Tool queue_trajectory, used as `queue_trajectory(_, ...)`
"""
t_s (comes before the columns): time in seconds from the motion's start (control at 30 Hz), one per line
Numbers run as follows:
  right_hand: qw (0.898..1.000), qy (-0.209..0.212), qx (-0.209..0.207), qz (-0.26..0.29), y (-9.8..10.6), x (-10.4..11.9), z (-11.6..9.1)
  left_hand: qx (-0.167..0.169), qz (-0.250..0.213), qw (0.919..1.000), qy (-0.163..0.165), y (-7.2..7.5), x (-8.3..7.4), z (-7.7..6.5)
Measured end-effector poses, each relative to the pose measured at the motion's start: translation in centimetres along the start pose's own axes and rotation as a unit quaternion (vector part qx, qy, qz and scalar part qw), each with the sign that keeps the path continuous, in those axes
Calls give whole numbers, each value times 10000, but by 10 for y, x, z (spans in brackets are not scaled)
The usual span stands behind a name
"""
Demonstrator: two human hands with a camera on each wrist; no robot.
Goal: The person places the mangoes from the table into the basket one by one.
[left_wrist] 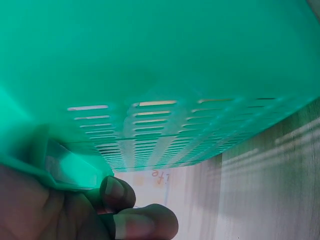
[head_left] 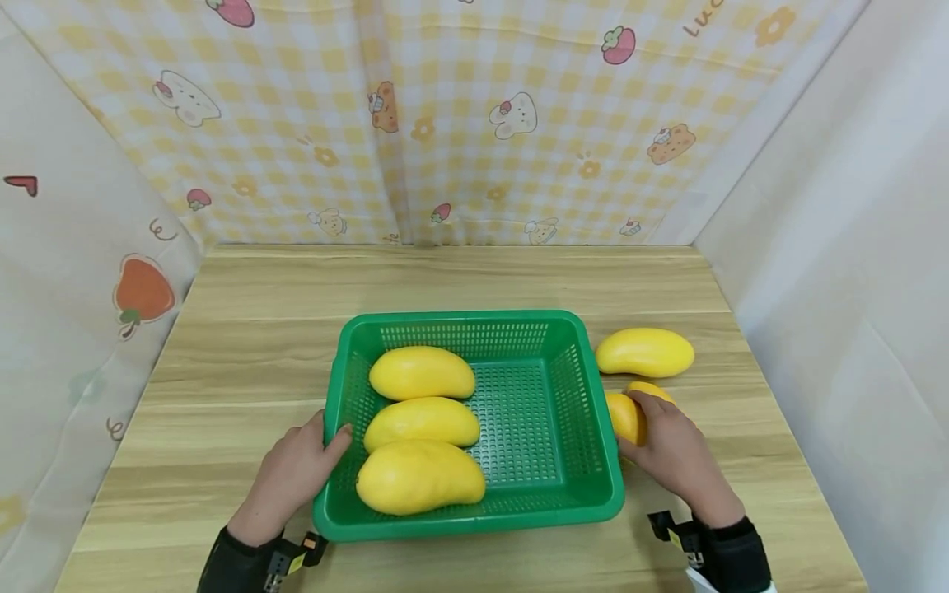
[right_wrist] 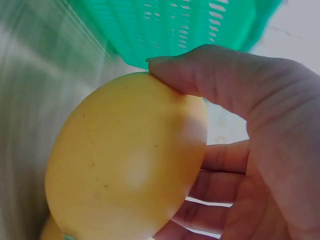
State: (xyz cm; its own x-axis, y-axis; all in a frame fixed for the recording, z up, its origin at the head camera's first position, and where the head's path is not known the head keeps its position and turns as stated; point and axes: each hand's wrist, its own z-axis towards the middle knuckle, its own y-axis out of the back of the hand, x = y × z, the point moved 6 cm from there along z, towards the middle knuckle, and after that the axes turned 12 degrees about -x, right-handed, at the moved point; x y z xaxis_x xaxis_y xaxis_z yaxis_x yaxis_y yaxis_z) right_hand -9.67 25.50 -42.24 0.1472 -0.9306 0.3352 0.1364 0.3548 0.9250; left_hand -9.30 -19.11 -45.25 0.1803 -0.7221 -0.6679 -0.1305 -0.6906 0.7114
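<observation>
A green plastic basket point(head_left: 530, 520) stands mid-table with three yellow mangoes point(head_left: 421, 478) stacked in a column along its left half. My left hand point(head_left: 292, 469) grips the basket's left rim, thumb over the top; the left wrist view shows its fingers point(left_wrist: 145, 222) curled beneath the rim. Just outside the right wall, my right hand point(head_left: 675, 445) holds a mango point(right_wrist: 125, 155) between thumb and fingers. Another mango point(head_left: 652, 390) lies partly hidden behind that hand. One more mango point(head_left: 645, 352) rests on the table farther back, close to the basket's right side.
The basket's right half shows its bare mesh floor point(head_left: 515, 420). A wood-grain table point(head_left: 245, 329) lies beneath everything. A checked yellow cloth point(head_left: 445, 123) hangs at the back, with white cloths point(head_left: 838, 272) on both sides.
</observation>
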Motion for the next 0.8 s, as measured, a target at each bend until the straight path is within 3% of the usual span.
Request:
queue_trajectory(0.23, 9995, 2, -306, 25, 24, -4, 9, -6, -3, 10000, 14, 1, 0, -1)
queue_trajectory(0.53, 9950, 337, -943, -52, 52, -1, 15, -37, 34, 10000, 2, 1, 0, 0)
queue_trajectory(0.8, 9940, 675, -861, 3, 63, 16, 27, 30, 79, 10000, 25, 0, 0, 0)
